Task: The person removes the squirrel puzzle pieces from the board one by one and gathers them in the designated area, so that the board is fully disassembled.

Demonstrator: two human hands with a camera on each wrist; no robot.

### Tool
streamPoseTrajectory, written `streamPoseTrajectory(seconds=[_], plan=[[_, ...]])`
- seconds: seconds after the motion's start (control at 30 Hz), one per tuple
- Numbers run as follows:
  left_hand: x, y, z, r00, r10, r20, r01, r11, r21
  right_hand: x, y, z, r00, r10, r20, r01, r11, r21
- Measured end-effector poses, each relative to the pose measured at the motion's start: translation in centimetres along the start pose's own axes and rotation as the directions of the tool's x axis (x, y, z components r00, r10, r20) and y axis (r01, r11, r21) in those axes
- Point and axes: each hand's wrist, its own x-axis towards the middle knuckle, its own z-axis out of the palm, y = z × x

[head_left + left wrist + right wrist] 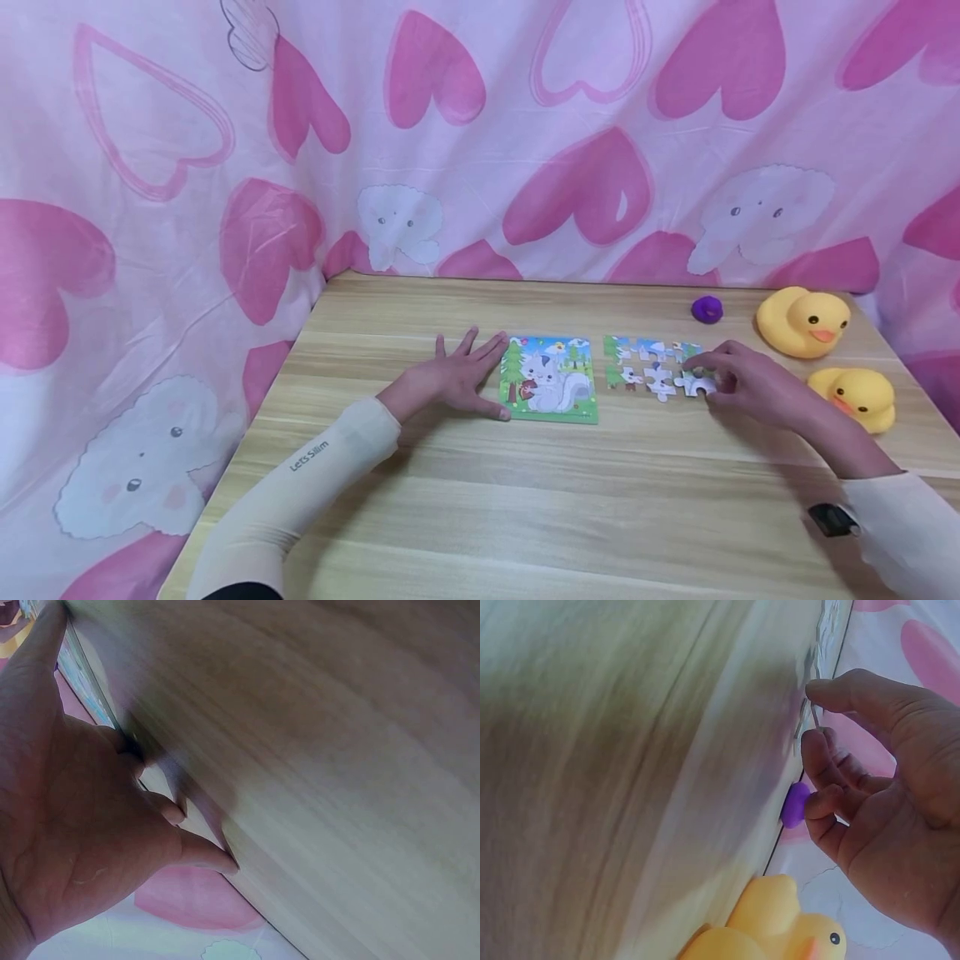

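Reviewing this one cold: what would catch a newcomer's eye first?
Probably the pink heart-patterned cloth behind the table. Then two yellow ducks at the table's right side, near the right hand, which pinches a puzzle piece. Between the hands lies a bright squirrel picture, the left hand spread at its left edge.

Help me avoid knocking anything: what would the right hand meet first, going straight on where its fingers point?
Most likely the neighbouring puzzle pieces, just beyond the piece the right hand pinches, though its height above them is hard to judge.
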Motion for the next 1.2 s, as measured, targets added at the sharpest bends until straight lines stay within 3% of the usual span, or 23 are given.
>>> streamPoseTrajectory(seconds=[0.37,0.6,1.2], plan=[[0.1,0.1,0.0,1.0,0.006,0.004,-0.005,1.0,-0.011,0.4,1.0,0.4,0.999,-0.029,0.036,0.028,0.999,0.024],[0.2,0.1,-0.1,1.0,-0.001,0.014,0.001,1.0,-0.002,0.5,0.4,0.1,0.999,-0.047,-0.014,0.048,0.998,0.044],[0.3,-0.1,0.0,1.0,-0.002,0.015,0.002,1.0,-0.009,3.1,-6.3,2.7,0.993,-0.116,-0.004,0.116,0.993,0.036]])
